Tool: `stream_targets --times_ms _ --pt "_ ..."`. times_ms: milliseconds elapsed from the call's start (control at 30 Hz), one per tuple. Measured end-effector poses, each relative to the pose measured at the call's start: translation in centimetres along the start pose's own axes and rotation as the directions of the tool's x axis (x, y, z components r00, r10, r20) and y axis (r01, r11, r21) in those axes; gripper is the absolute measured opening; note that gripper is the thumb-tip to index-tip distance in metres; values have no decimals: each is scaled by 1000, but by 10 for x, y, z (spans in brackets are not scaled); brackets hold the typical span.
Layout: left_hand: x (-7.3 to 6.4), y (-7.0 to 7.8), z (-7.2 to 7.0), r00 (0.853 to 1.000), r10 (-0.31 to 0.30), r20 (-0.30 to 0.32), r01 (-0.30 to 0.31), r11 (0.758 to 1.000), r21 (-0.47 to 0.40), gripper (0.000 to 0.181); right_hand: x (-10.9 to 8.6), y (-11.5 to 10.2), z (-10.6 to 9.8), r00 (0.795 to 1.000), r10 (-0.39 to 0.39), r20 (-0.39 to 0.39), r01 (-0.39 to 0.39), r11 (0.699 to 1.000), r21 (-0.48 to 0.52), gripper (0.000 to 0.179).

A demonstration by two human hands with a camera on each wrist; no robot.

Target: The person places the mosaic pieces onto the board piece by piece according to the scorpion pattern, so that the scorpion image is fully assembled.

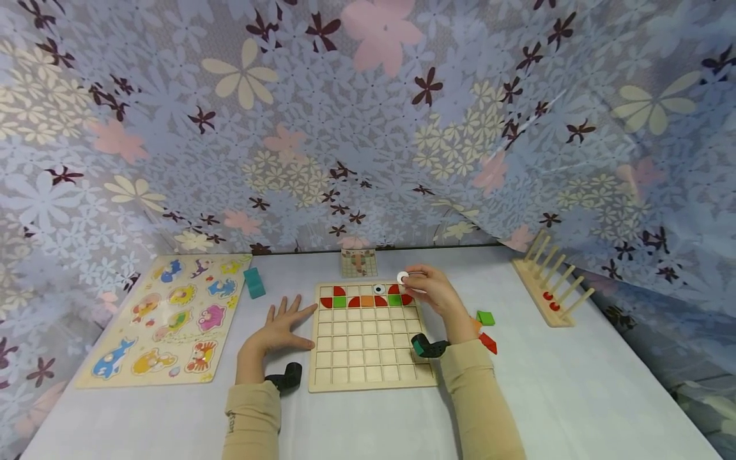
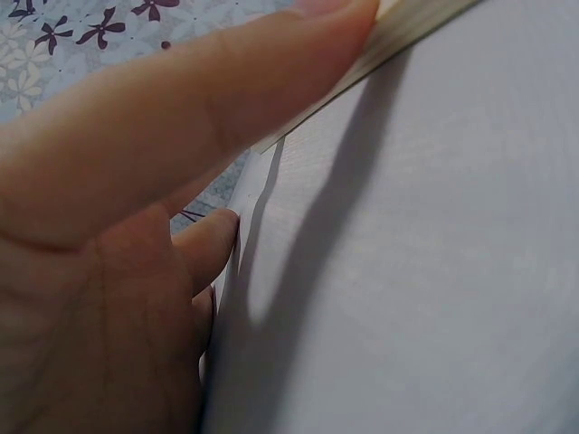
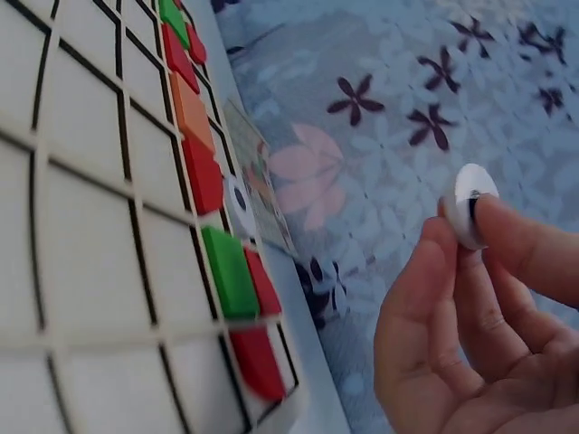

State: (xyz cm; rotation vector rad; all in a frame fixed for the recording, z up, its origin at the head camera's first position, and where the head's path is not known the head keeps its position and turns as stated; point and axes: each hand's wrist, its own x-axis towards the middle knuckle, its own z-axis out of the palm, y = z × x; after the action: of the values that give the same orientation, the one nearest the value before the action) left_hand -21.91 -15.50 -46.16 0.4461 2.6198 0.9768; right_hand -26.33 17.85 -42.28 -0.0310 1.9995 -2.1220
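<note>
My right hand [image 1: 432, 291] pinches a round white eye piece [image 1: 402, 277] between thumb and fingertips, above the far right part of a wooden grid board [image 1: 356, 345]. In the right wrist view the white eye piece [image 3: 469, 181] stands on edge, its dark pupil partly covered by the thumb. Red, green and orange tiles fill part of the board's two far rows. Another eye piece [image 1: 379, 289] lies in the farthest row. My left hand [image 1: 282, 329] spreads its straight fingers at the board's left edge, its thumb [image 2: 226, 90] right at the wooden side.
A small pattern card [image 1: 358, 265] stands behind the board. Left are a sea-animal puzzle [image 1: 195, 271] and a teal block [image 1: 253, 283]. Loose green [image 1: 485, 318] and red [image 1: 488, 343] tiles lie beside my right forearm. A pegged wooden rack [image 1: 531, 278] stands far right.
</note>
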Motion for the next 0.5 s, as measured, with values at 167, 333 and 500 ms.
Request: stream_targets --times_ms 167,333,500 --pt "0 0 0 1000 6 -3 -6 1000 7 90 15 -5 22 999 15 35 -6 965 -263 34" --pt "0 -1 0 1000 7 -2 -7 1000 9 90 33 0 49 993 -24 112 68 910 -410 31" --pt "1 -1 0 1000 5 -3 -5 1000 7 90 49 7 73 990 -60 127 117 854 -508 22"
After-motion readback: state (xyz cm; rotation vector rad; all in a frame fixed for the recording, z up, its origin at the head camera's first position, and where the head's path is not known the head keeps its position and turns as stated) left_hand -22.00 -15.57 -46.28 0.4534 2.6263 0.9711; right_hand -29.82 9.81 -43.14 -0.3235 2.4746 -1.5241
